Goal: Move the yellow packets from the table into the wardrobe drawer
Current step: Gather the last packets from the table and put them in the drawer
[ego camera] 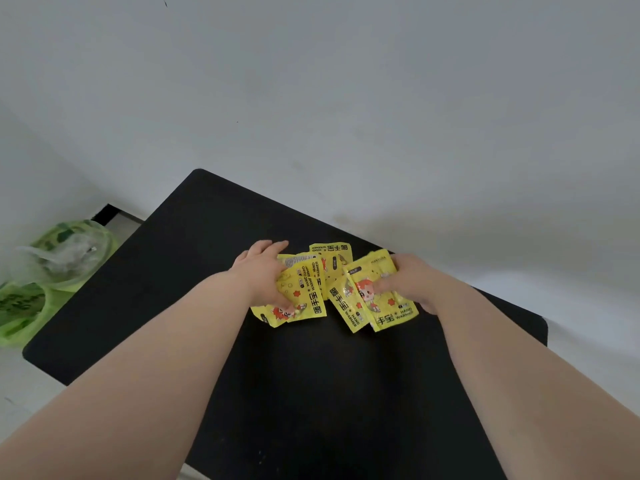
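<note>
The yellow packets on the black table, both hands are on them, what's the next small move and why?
Probably slide both hands together to gather everything into one stack. The left hand and right hand each pinch a separate bunch, and one yellow packet lies loose on the black table between them. No drawer is in view.

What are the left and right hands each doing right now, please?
Left hand: closed on the left bunch of yellow packets.
Right hand: closed on the right bunch of yellow packets.

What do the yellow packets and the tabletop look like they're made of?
Yellow packets: likely thin glossy plastic or foil film; they show crinkles, highlights and crimped edges. Tabletop: matte black, no glare or grain; possibly laminate or painted board, cannot tell which.
</note>
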